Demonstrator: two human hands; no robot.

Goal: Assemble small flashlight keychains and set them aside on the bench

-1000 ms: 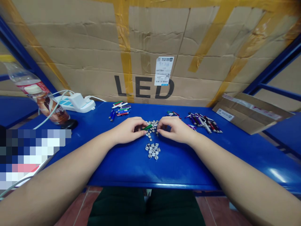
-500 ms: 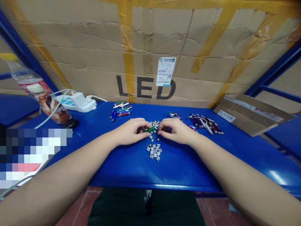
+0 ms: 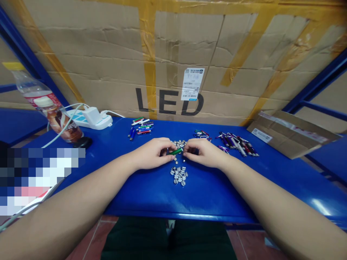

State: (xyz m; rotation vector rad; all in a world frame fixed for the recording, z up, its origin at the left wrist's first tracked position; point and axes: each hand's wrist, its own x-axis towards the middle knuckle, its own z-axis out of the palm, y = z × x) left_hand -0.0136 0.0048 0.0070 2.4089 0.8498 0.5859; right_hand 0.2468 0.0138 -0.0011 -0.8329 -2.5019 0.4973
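Note:
Between the thumb and fingers of my left hand (image 3: 153, 154) is a slim green metal tube (image 3: 176, 152), its free end pointing right. My right hand (image 3: 204, 153) is closed in a pinch just off that end; whatever its fingertips hold is hidden. Small round silver pieces (image 3: 178, 143) lie scattered behind and below the fingers. Nearer to me is a loose cluster of silver slotted discs (image 3: 179, 176) on the blue table (image 3: 151, 198).
Several coloured metal tubes (image 3: 143, 127) lie at the back left. Coloured carabiner clips (image 3: 202, 135) and tubes with clips (image 3: 238, 143) are at the back right, near a cardboard box (image 3: 291, 133). On the left are a power strip (image 3: 101, 122) and drink bottles (image 3: 63, 122).
The whole view has shifted slightly. Both hands keep nearly the same place and grip, and the green tube stays in my left fingers.

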